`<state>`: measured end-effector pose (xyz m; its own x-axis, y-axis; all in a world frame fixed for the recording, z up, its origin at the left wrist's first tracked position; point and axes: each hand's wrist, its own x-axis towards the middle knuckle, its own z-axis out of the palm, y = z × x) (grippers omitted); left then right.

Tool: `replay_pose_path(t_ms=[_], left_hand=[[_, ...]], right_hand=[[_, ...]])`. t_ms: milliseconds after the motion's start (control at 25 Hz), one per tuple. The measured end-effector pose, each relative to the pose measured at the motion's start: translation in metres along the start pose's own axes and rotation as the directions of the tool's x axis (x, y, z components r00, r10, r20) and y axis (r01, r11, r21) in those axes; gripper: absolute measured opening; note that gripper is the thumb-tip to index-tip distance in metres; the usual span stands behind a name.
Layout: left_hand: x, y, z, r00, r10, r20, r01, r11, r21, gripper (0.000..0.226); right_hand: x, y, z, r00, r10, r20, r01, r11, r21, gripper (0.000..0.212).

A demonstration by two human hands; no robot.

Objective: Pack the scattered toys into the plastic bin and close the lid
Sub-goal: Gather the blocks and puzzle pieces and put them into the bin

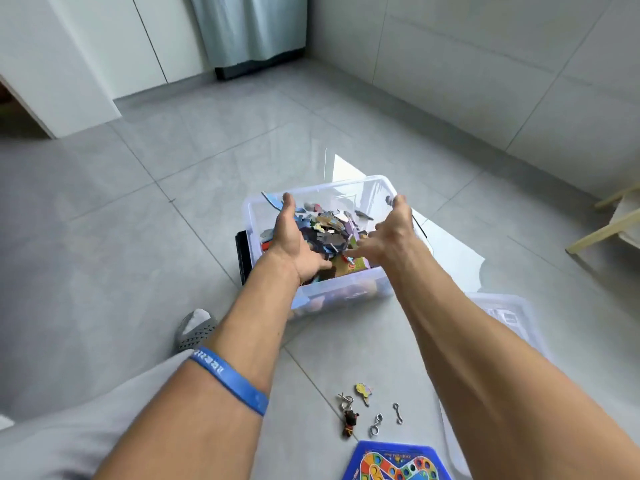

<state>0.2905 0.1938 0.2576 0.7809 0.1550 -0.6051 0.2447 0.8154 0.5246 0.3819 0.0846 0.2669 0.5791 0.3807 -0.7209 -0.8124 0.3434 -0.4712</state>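
Observation:
A clear plastic bin [346, 289] stands on the grey tiled floor. Above its opening both my hands cup a loose heap of coloured puzzle pieces [329, 230]. My left hand [294, 240] holds the heap from the left, fingers stretched forward. My right hand [388, 233] holds it from the right, fingers spread. More toys lie at the bin's bottom. The clear lid [512, 317] lies on the floor to the right. On the floor near me lie a blue game board [398, 462], metal ring puzzles [375, 424], a small dark figure [349, 424] and a yellow puzzle piece [363, 391].
A black flat object [242, 258] leans at the bin's left side. A white plastic sheet [450, 251] lies behind the bin. Wooden furniture legs [602, 230] stand at the right. My foot in a grey slipper [194, 330] is at the left. Walls and a curtain [249, 29] close the far side.

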Motion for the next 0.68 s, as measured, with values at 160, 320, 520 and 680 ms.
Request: replay_pose_path(t_ms=[160, 320, 520, 680], left_hand=[[0.001, -0.069, -0.05, 0.931, 0.156, -0.331, -0.112, 0.983, 0.146, 0.064], [-0.007, -0.186, -0.118, 0.84, 0.082, -0.536, 0.195, 0.877, 0.44, 0.029], [0.009, -0.256, -0.153, 0.859, 0.04, -0.511, 0.439, 0.457, 0.774, 0.026], [0.04, -0.292, -0.146, 0.913, 0.081, -0.399, 0.391, 0.098, 0.915, 0.057]], right_hand=[[0.007, 0.042, -0.077, 0.953, -0.117, -0.279, 0.038, 0.961, -0.273, 0.052], [0.005, 0.131, -0.208, 0.903, -0.09, -0.421, -0.107, 0.9, -0.423, 0.039], [0.007, 0.185, -0.308, 0.884, -0.216, -0.414, -0.278, 0.469, -0.838, 0.023], [0.024, 0.198, -0.329, 0.905, -0.309, -0.294, -0.265, 0.132, -0.955, 0.037]])
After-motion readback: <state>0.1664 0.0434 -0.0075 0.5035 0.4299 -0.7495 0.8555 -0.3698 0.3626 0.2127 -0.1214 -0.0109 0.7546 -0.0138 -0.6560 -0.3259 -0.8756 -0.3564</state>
